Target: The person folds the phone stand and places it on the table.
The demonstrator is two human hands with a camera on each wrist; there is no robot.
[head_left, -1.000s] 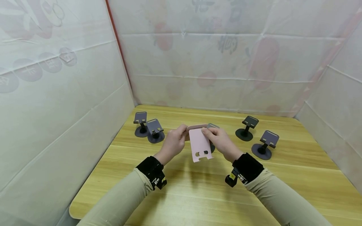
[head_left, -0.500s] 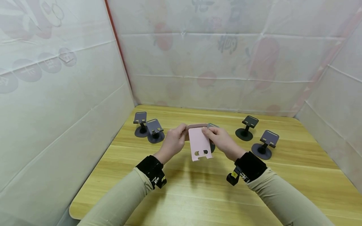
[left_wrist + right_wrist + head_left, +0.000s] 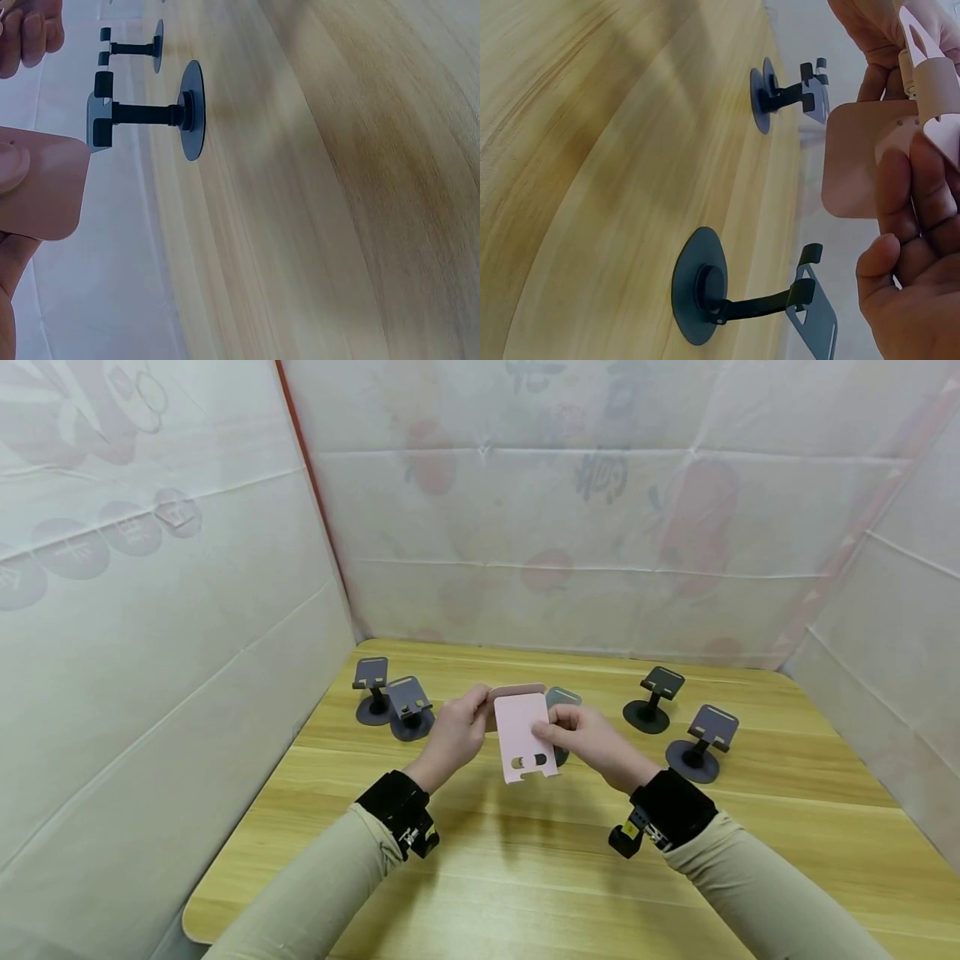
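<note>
The right hand (image 3: 907, 270) curls its fingers (image 3: 930, 187) around a pink stand (image 3: 870, 161), held up off the wooden table (image 3: 592, 150). Just below the hand, a dark stand (image 3: 727, 296) sits on the table; another stand (image 3: 780, 94) sits farther along.

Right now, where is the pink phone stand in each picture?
Head view: the pink folding plastic phone stand is at centre, held between both hands above the wooden table.
Left wrist view: at the left edge.
Right wrist view: upper right, by the fingers.
Shared landmark: the wooden table.
</note>
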